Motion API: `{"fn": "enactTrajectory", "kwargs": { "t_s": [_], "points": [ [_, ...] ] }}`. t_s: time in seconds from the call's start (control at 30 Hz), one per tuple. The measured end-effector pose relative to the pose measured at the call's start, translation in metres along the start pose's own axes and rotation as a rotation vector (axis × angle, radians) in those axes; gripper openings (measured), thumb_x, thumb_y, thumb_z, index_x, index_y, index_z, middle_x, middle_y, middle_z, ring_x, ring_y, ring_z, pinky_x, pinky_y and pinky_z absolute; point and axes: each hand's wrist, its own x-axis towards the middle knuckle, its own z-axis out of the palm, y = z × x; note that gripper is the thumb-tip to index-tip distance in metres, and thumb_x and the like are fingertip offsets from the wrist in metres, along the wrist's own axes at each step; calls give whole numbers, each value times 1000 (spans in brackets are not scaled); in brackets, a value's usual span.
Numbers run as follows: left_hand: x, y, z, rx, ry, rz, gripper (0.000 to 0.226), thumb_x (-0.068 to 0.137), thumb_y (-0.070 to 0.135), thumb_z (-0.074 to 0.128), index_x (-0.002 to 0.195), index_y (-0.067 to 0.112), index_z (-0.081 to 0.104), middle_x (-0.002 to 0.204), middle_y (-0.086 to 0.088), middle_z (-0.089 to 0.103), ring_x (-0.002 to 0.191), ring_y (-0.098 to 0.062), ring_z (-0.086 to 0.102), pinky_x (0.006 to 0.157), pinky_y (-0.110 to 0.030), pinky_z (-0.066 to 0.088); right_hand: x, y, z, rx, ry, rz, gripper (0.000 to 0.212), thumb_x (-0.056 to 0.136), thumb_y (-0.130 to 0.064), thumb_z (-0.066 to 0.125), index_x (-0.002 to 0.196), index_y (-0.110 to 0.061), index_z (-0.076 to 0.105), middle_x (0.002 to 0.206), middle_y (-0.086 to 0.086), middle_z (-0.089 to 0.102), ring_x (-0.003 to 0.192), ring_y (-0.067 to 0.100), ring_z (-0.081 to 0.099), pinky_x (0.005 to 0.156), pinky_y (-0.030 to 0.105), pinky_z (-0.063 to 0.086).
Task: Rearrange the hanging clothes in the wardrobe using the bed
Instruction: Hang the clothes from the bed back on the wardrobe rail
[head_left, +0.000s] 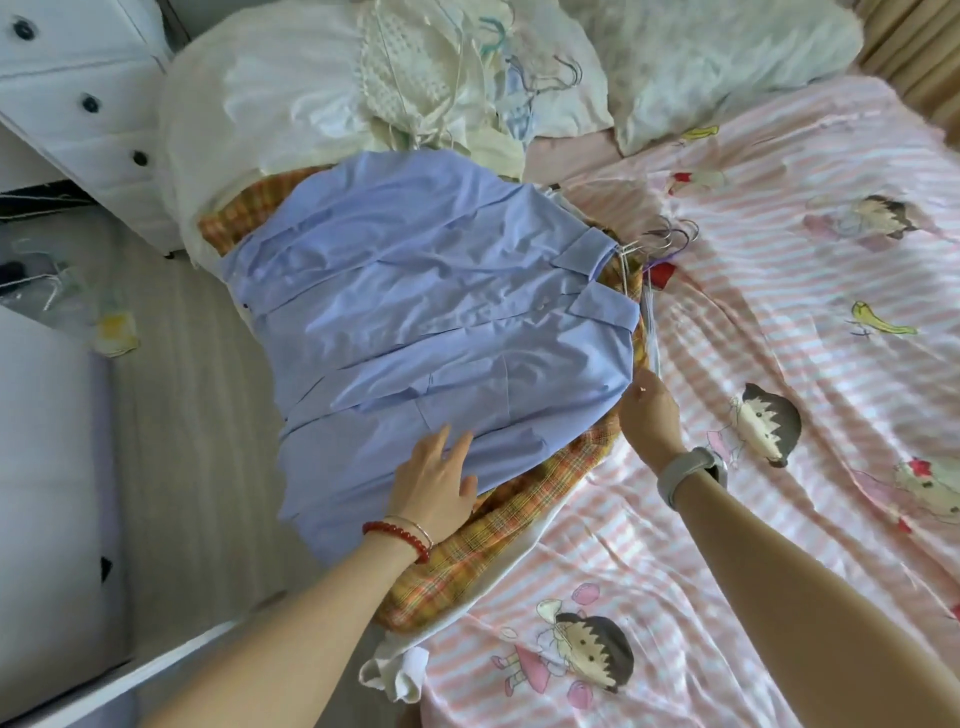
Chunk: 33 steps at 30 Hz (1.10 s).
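On the near edge of the bed (779, 322), draped half over the side, lies the stack of clothes I am sorting. On top is a blue shirt (415, 322), with a yellow plaid garment (498, 525) under it and something white below that. My left hand (434, 483) rests flat on the shirt's lower part, fingers straight and spread. My right hand (649, 410) is at the stack's right edge by the shoulder; its fingers are tucked toward the cloth, and I cannot tell whether they pinch it.

The shirt looks thin, soft and light. It would slide and crumple if I dragged it by the cloth. I judge the best hold is at the collar end, where the wire hangers (670, 241) bunch together, hooks sticking out onto the striped sheet. Lifted by those hooks, each piece should hang straight. The shirt is pale periwinkle, buttoned and faintly creased, its collar pointing right.
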Motion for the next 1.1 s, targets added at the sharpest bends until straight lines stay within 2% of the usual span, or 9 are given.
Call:
{"fn": "enactTrajectory", "kwargs": {
  "t_s": [0.13,0.3,0.4,0.5,0.63,0.77,0.87,0.97,1.1],
  "points": [
    [34,4,20,53,-75,-6,58,97,38,33,148,24,7,155,-8,2,141,-28,6,110,-45,26,47,3,10,0,-70,70,32,87,-5,33,67,-29,28,66,-4,29,74,20,31,48,26,21],
    [47,0,36,22,-187,-30,54,97,38,31,147,26,11,155,1,-2,141,-23,1,108,-44,28,76,-4,18,114,6,207,14,89,-6,33,79,-5,43,62,1,36,61,22,36,48,29,25],
    [46,-2,35,-10,-219,-31,53,97,37,32,146,25,15,155,3,3,141,-21,2,107,-43,29,82,-22,17,189,73,195,19,90,-7,33,74,-9,43,62,-1,36,63,20,39,56,27,30],
    [43,-6,21,-36,-218,-44,48,98,33,36,144,21,27,154,0,12,141,-20,7,108,-40,27,69,-41,16,186,99,99,24,83,1,35,66,-15,34,61,-1,30,54,16,28,46,25,19],
    [32,-23,-23,-186,57,-54,45,96,22,43,140,13,35,150,-7,25,139,-22,19,109,-36,26,32,-46,25,252,122,-71,16,93,-2,33,92,-4,49,73,6,46,73,24,39,59,29,20],
    [17,-43,-81,-269,427,-27,51,93,15,48,141,7,31,149,-13,26,139,-26,22,110,-34,23,-4,-51,24,212,169,-270,28,90,-15,32,95,-1,56,78,2,49,85,30,48,78,41,33],
    [0,-51,-124,-235,569,14,60,94,25,47,145,10,20,153,-15,13,141,-31,13,112,-40,19,-28,-62,12,165,149,-466,36,86,-20,30,91,-2,60,75,-8,50,86,28,45,79,37,25],
    [-24,-55,-155,-19,710,19,69,88,47,34,145,12,21,153,-17,13,139,-40,14,108,-52,20,-51,-77,-6,101,108,-663,44,87,-28,26,93,-3,62,85,5,55,82,22,40,75,34,23],
    [-65,-57,-173,165,699,-47,64,90,55,28,145,23,27,152,-5,25,142,-31,11,107,-59,5,-84,-101,-29,7,84,-897,43,88,-26,25,88,-3,62,80,10,54,77,20,39,73,35,25]
  ]
}}
